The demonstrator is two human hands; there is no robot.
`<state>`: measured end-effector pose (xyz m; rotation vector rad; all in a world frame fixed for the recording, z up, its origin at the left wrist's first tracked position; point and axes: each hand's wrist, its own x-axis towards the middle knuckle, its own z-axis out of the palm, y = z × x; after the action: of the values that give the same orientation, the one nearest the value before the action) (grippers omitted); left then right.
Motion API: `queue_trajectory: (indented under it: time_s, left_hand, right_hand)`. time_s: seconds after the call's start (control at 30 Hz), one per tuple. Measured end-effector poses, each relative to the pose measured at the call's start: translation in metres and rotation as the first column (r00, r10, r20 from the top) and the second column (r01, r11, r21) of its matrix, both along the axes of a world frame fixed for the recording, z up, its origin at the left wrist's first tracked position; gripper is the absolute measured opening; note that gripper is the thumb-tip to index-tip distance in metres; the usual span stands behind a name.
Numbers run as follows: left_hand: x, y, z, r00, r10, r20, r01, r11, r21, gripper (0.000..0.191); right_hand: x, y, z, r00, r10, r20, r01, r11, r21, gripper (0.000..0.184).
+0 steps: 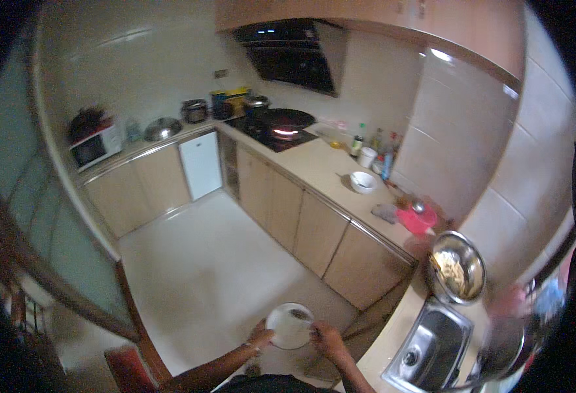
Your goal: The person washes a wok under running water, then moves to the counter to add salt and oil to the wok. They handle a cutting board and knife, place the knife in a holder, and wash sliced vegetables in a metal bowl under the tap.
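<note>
A round white bowl (288,334) is held in front of my body, above the floor. My left hand (262,335) grips its left rim. My right hand (328,339) is curled at the right rim; blur hides whether its fingers hold the rim or a thin utensil. Inside the bowl, near the upper right of its rim, lies a small dark patch (299,313) that is too blurred to name.
At my right a steel sink (428,349) is set in the counter, with a tilted steel basin (457,267) holding pale food behind it. Farther along stand a white bowl (363,182), a pink bag (418,218), bottles (357,143) and a wok (288,119) on the cooktop. A sliding glass door (67,216) borders the left.
</note>
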<state>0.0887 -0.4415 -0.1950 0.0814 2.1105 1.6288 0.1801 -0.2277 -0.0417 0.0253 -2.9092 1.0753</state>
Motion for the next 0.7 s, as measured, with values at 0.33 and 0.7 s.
queue_trajectory:
  time_s: [0.33,0.7]
  left_hand:
    - [-0.075,-0.087,0.088,0.952,0.114,0.285,-0.186,0.953,0.24,0.054]
    - [-0.263,-0.022,0.095,0.904,-0.063,0.422,-0.19,0.826,0.53,0.059]
  right_hand:
    - [-0.147,-0.086,0.017,0.95,0.155,0.272,-0.235,0.927,0.292,0.03]
    - [-0.273,0.046,0.013,0.983,-0.088,-0.16,0.066,0.988,-0.142,0.031]
